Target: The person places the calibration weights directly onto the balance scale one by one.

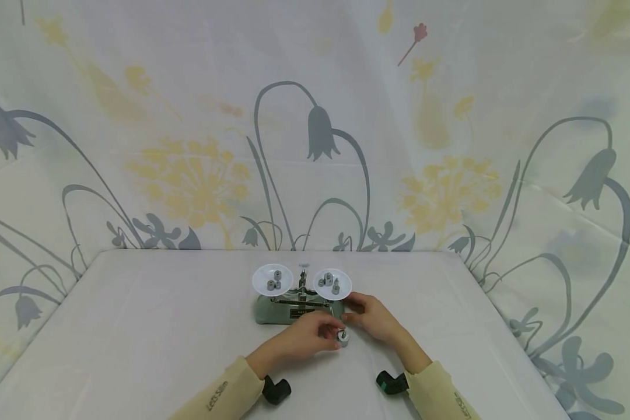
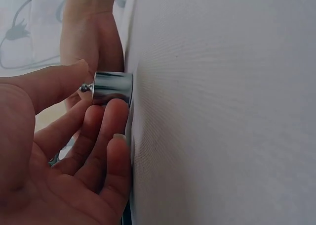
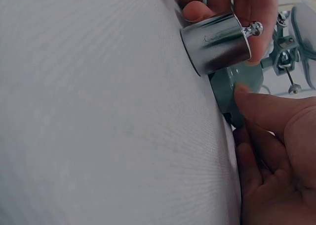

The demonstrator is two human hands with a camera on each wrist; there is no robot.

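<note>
A balance scale (image 1: 273, 312) with a green base and two white pans stands on the table. The person's right hand (image 1: 375, 318) grips the right end of that base; its thumb (image 3: 261, 104) lies against the green end in the right wrist view. In front of the base, a shiny cylindrical weight (image 3: 217, 42) with a knob stands upright on the table. Close around this weight (image 2: 113, 88) is the left hand (image 1: 307, 337), thumb near the knob and fingers loosely bent beside the body. Small gaps show near the knob; firm contact is unclear.
Several small weights sit in the left pan (image 1: 262, 274) and several more in the right pan (image 1: 346, 286). A white cloth covers the table (image 1: 163, 326). Behind it hangs a flower-printed curtain (image 1: 205, 87). Black wrist devices (image 1: 278, 392) sit by both sleeves.
</note>
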